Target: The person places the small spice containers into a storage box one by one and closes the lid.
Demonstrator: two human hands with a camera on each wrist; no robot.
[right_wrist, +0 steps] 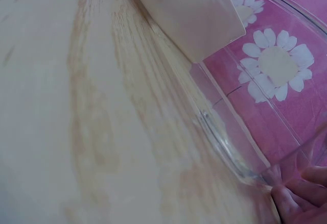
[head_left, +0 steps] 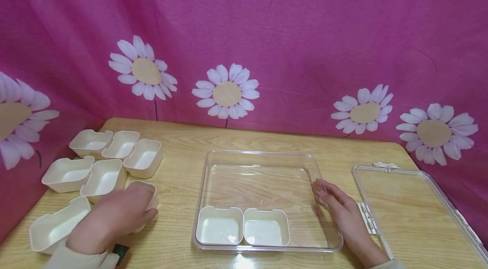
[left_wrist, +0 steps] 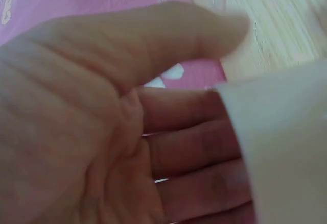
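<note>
- Clearly, we had a strip of bench (head_left: 179, 201) between the pale tubs on the left and the clear box (head_left: 267, 250); a narrower one separated the box from the clear lid (head_left: 423, 214).
- Along the far edge of the bench we saw the pink cloth (head_left: 289, 48); the leftmost tubs stood close to the left edge.
- Inside the box, we found two tubs (head_left: 220, 228) side by side in its near left corner, with wood grain showing through the floor behind them.
- Of our hands, the left hand (head_left: 114, 216) was over the nearest tub (head_left: 154, 200), thumb well apart from nearly straight fingers; their tips were hidden by its wall, so we could not tell how firmly they touched.
- Beside it we counted six other tubs (head_left: 104, 180).
- Our right hand (head_left: 343, 207) gripped the box's right wall, fingers bent.
- On the cloth we glimpsed white lettering (left_wrist: 5, 2), too cut off to read.
</note>
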